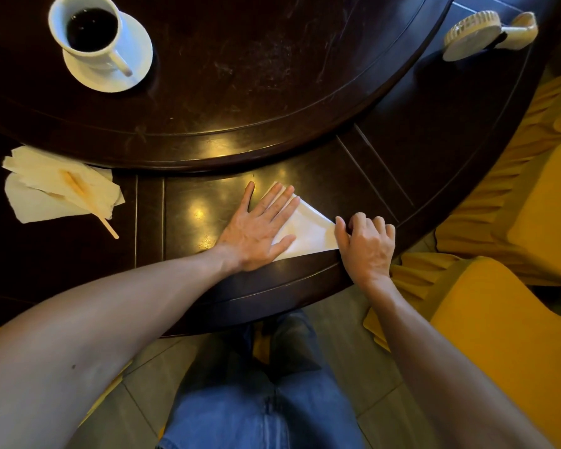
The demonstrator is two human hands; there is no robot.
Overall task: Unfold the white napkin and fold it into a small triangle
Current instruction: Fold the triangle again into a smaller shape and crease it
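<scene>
The white napkin (311, 233) lies folded in a triangle shape on the dark wooden table (188, 205), close to its near edge. My left hand (256, 228) rests flat on the napkin's left part, fingers spread, pressing it down. My right hand (366, 244) sits at the napkin's right corner with its fingers curled; the thumb and fingertips touch the paper's tip at the table edge. Much of the napkin's left side is hidden under my left palm.
A white cup of black coffee (89, 30) on a saucer stands far left on the raised round centre. Crumpled napkins with a wooden stirrer (62, 189) lie at left. A small beige hand fan (489, 34) sits far right. Yellow-covered chairs (515, 222) crowd the right side.
</scene>
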